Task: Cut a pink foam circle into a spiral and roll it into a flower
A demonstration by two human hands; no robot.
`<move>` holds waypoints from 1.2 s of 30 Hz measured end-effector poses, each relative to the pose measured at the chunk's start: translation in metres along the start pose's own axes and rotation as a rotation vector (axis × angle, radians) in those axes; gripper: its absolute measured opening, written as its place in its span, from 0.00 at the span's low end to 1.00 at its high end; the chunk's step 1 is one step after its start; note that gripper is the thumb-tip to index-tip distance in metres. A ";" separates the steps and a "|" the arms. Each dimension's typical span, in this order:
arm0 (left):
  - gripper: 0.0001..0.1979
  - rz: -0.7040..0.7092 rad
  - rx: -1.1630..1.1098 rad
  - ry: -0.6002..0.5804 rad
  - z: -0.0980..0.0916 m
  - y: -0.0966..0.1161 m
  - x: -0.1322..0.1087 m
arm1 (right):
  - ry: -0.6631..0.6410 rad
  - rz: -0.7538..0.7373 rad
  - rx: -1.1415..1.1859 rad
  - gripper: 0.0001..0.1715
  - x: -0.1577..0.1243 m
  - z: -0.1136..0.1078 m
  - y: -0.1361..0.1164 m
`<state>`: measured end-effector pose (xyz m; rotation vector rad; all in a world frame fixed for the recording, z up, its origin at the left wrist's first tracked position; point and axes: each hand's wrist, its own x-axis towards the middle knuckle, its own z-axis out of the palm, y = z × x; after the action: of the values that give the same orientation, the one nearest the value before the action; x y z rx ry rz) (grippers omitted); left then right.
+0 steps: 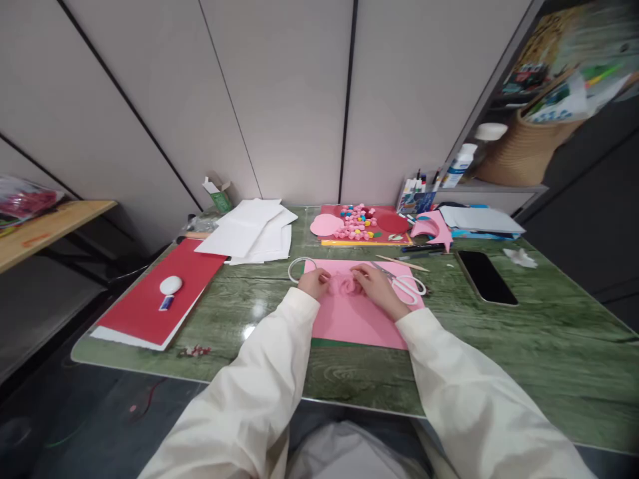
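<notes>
"Rumpled cream fabric sleeves point(269, 359) come nearest; what are the hands doing past them?"

"Left hand point(315, 283) and right hand point(375, 286) each pinch one side of a crumpled, thin pink piece point(343, 285), held between them over a flat pink paper sheet point(357, 320). How firmly, I can't tell."

"Why from both sides?"

"Probably because something so limp-looking would slump if held at one end. The sheet beneath, lying on the green wood-grained worktop point(349, 374), may serve as a smooth ground."

"And the white-handled scissors point(398, 283)?"

"They lie over the sheet's right side, beside the right hand, presumably for easy reach. Just by the left hand there's a thin white ring point(290, 271); I can't tell its purpose."

"What's behind?"

"Small pink, blue and yellow bits point(355, 223), heaped on a flat red sheet point(329, 209), perhaps so they don't scatter. One slim, pointed wooden stick point(402, 263) lies in front of them, maybe kept handy too."
</notes>
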<state>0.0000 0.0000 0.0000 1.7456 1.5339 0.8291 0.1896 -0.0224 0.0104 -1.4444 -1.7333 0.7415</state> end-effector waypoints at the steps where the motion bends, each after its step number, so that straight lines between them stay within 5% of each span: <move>1: 0.09 -0.005 -0.015 -0.005 0.001 0.000 0.000 | 0.009 0.008 -0.005 0.12 -0.001 -0.001 0.000; 9: 0.06 -0.107 -0.245 -0.079 0.015 -0.002 -0.004 | -0.088 0.073 0.102 0.15 -0.012 -0.001 0.004; 16: 0.17 -0.232 -0.501 -0.095 0.007 0.004 0.005 | -0.181 0.001 0.319 0.13 -0.012 0.014 -0.011; 19: 0.12 -0.248 -0.547 -0.122 0.007 0.003 0.005 | -0.193 -0.024 0.355 0.12 -0.012 0.013 -0.011; 27: 0.21 -0.300 -0.692 -0.170 0.006 0.004 -0.002 | 0.008 -0.025 0.263 0.11 -0.003 0.005 0.010; 36: 0.17 -0.379 -0.863 -0.230 0.023 0.020 -0.016 | 0.102 -0.045 0.097 0.10 -0.001 -0.002 0.014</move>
<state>0.0284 -0.0193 0.0019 0.8534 1.0556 0.8707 0.1993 -0.0203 0.0004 -1.3504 -1.6244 0.7062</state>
